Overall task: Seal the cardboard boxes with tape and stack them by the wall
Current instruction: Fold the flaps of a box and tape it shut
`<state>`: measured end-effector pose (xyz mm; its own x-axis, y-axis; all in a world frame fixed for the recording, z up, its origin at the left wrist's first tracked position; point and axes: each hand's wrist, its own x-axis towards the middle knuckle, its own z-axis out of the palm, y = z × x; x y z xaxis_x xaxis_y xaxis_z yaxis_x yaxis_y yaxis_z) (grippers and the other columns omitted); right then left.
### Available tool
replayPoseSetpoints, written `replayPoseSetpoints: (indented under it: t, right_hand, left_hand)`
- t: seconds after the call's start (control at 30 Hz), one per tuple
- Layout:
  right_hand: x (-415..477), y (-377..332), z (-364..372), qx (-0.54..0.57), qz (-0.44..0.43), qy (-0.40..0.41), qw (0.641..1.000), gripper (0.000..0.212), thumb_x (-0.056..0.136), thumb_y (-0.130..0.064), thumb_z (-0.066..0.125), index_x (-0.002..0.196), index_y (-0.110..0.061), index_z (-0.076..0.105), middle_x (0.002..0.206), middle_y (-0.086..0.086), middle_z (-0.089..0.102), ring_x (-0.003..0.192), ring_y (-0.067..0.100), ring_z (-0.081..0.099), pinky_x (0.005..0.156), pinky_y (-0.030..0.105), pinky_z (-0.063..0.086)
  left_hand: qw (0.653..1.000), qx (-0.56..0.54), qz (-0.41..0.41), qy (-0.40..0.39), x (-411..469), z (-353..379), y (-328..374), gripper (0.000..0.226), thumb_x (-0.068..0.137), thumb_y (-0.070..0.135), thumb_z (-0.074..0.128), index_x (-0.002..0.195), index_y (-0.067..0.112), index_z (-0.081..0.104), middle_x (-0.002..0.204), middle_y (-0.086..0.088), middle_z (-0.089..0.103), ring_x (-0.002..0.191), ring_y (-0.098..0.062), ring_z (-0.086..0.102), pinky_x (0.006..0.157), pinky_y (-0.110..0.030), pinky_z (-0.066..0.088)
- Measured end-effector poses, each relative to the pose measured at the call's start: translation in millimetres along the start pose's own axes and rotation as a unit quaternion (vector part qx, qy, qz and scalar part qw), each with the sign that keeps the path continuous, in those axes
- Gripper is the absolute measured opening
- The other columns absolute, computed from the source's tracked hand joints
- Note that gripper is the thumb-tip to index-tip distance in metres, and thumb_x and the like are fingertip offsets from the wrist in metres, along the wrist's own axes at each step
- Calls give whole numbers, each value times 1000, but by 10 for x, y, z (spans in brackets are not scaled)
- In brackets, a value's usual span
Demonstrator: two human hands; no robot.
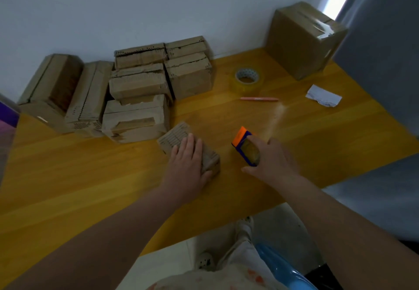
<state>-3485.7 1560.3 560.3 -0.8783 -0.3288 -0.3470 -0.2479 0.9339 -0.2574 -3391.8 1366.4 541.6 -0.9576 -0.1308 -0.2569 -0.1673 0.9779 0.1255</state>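
A small cardboard box (174, 138) lies on the wooden table (90, 176) in front of me. My left hand (187, 160) lies flat on top of it, the thumb hooked round its near right corner. My right hand (269, 160) grips a blue and orange tape dispenser (246, 145) just right of the box, its orange end pointing away from me. A pile of several small cardboard boxes (140, 85) stands against the wall (136, 6) behind. A larger taped box (303, 40) stands at the back right.
A roll of clear tape (247, 79) lies on the table between the pile and the large box. A pink pen (259, 99) and a crumpled white paper (323, 96) lie near it. A purple object (8, 113) shows at the left edge. The table's near edge runs diagonally.
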Motion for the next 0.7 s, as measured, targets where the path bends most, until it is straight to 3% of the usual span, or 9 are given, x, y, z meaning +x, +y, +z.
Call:
replayPoseSetpoints:
  t: [0.13,0.33,0.47,0.6,0.7]
  right_hand:
    - [20,-33,4,-37,9,15,999,93,78,-35,77,150,-33,17,121,9,49,109,29,52,83,35,50]
    - [98,-13,-133,-116,57,14,991,59,87,-24,70,134,-19,35,127,11,47,115,30,49,75,31,38]
    - [135,104,-182,-123,79,13,989,59,87,-15,68,134,-21,34,125,12,44,116,30,46,72,32,38]
    - [148,241,-183,-93,71,21,993,65,85,-21,72,136,-23,31,125,12,45,118,31,45,75,33,41]
    - [151,337,-224,6,43,57,997,67,79,-32,78,131,-22,37,117,12,50,111,32,51,77,39,51]
  left_hand:
    - [999,33,-14,1,51,0,92,86,97,50,39,151,10,-14,158,-13,-18,147,-26,-14,116,-41,-10]
    - [995,60,85,-12,126,-35,-22,89,95,37,52,150,22,-17,159,0,-19,146,-22,-16,113,-43,-13]
    - [987,78,140,-16,179,-48,-53,86,97,20,52,150,34,-13,159,8,-18,146,-26,-16,116,-52,-5]
    - [984,74,161,-28,244,-49,-82,87,96,12,52,149,41,-10,159,10,-17,146,-25,-16,117,-55,3]
    - [983,84,161,-36,239,-126,-71,78,97,26,51,150,41,-4,160,11,-11,148,-22,-10,113,-61,0]
